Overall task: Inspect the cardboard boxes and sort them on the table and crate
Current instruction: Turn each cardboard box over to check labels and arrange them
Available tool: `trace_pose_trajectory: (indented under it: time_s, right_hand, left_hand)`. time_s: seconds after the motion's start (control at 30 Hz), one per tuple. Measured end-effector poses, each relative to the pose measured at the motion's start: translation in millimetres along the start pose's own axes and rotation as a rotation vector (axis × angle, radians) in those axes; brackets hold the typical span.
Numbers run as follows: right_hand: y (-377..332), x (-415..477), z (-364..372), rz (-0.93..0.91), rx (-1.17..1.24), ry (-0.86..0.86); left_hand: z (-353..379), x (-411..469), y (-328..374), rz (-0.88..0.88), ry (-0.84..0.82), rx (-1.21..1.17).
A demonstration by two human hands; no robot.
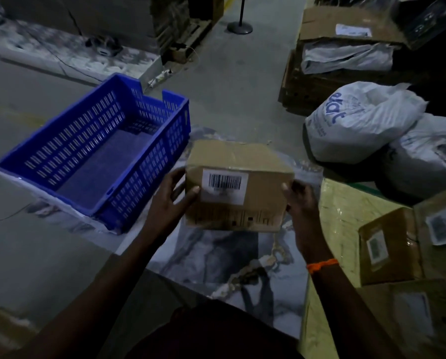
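Over the marbled surface [216, 257], beside the blue crate [95, 156], my left grip [168, 200] and right grip [298, 200] clasp the cardboard box [238, 161] by opposite ends, which I judge stiff, light and tape-slick.

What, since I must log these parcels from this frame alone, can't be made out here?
Head view, dim:
- Held box: the print under the barcode on its label is too small and blurred; underside and far faces are hidden by the box itself.
- Left hand and right hand: fingertips behind the box are hidden.
- Stacked boxes at right: labels blurred, cut by the frame edge.
- White sack: lettering partly lost in folds.
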State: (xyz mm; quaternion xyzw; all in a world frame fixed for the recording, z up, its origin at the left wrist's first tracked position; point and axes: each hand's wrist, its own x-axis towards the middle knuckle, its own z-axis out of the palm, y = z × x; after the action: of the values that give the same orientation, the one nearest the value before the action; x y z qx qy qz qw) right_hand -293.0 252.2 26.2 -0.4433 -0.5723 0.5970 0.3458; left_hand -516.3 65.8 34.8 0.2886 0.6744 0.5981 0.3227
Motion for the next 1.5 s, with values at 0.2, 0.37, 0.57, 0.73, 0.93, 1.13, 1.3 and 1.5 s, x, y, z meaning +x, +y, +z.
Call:
trace_pose_trajectory:
  time_s: [0.2,0.37,0.57,0.73,0.93,1.13,1.3,1.5]
  right_hand:
    - [71,-64,-5,0.142,-0.027,0.093]
    - [95,-77,-6,0.191,-0.066,0.102]
    - [103,-45,-10,0.207,-0.102,0.134]
    - [107,18,-1,0.186,-0.146,0.101]
    - [79,82,22,0.218,-0.273,-0.012]
    - [63,98,36,0.223,-0.332,-0.097]
    - [45,79,22,0.101,-0.251,-0.036]
    - [2,55,16,-0.083,-0.034,0.028]
  left_hand:
    - [-7,-43,-58,-0.181,0.114,0.027]
    - [-3,-58,-84,-0.325,0.095,0.11]
    - [-1,-34,-82,-0.451,0.154,-0.01]
    - [1,16,-79,-0.311,0.116,0.139]
    - [7,88,-69,-0.309,-0.019,0.377]
    - [19,99,-53,-0.28,-0.101,0.314]
    - [16,88,-43,-0.199,0.001,0.159]
    - [22,71,-8,-0.129,0.201,-0.084]
